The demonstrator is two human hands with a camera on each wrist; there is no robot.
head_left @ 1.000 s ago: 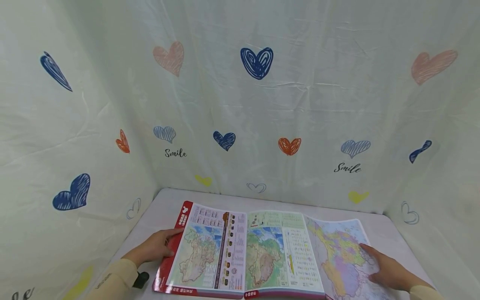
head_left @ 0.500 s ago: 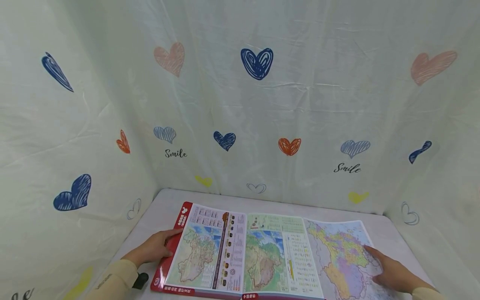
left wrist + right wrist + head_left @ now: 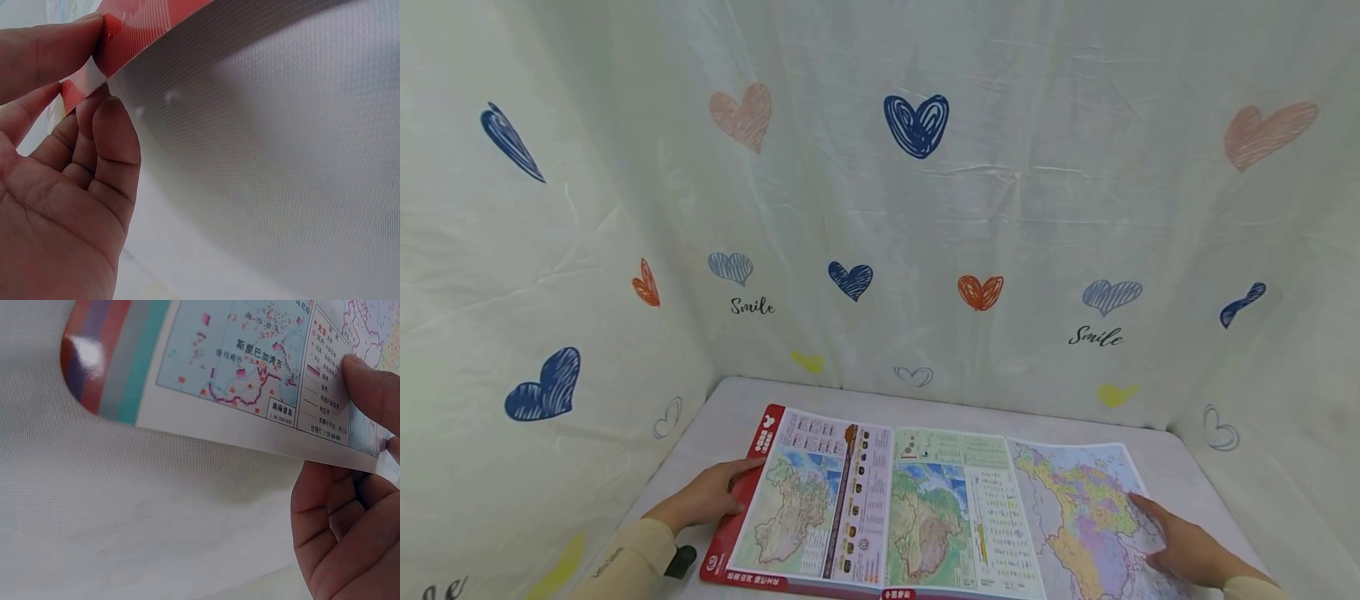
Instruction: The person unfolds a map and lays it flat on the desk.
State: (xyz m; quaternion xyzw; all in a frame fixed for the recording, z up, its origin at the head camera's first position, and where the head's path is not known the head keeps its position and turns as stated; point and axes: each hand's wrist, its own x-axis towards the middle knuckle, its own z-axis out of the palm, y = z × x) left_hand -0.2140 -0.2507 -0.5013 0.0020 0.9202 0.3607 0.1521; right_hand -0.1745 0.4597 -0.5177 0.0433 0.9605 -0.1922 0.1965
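Observation:
A wide map booklet (image 3: 925, 508) lies open on the table, its panels printed with coloured maps and text. My left hand (image 3: 709, 493) grips its red left border (image 3: 733, 533). In the left wrist view the thumb (image 3: 50, 53) is on top, with curled fingers (image 3: 115, 137) beneath that edge. My right hand (image 3: 1187, 537) pinches the outer edge of the right panel (image 3: 1082, 508), which shows a pastel map. The right wrist view has the thumb (image 3: 374, 394) on the printed face and the other fingers folded underneath. Striped layer edges (image 3: 106, 356) show beside this sheet.
A white-covered table (image 3: 842, 402) carries the booklet. Pale curtains (image 3: 1000, 208) printed with hearts and the word "Smile" hang behind and at both sides. Near the left sleeve (image 3: 632, 558) is a small dark rounded object (image 3: 682, 562).
The right panel has moved slightly right and lies flatter, my right hand moving with it. The booklet's lower left corner has shifted a little left. My left hand keeps its grip.

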